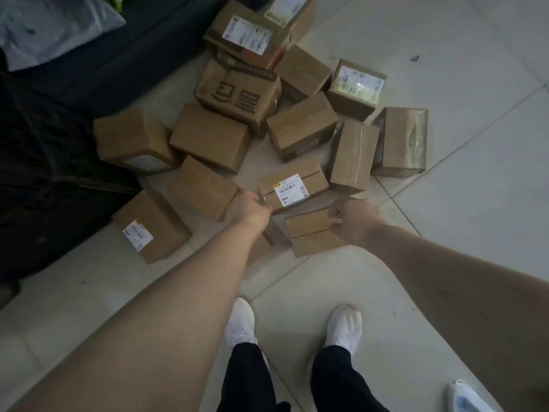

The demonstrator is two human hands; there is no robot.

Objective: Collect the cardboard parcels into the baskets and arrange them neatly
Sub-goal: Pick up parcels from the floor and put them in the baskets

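Several brown cardboard parcels lie in a loose heap on the pale tiled floor. Nearest me is a plain taped parcel; my right hand grips its right edge with curled fingers. Just behind it lies a parcel with a white barcode label. My left hand is at that labelled parcel's left end, fingers curled against it. Whether the left hand really holds it is hard to tell. A dark mesh basket stands at the left, its inside too dark to see.
More parcels stretch back to the top of the heap. One labelled parcel leans by the basket. A grey plastic bag lies at the top left. My white shoes stand on the tiles below.
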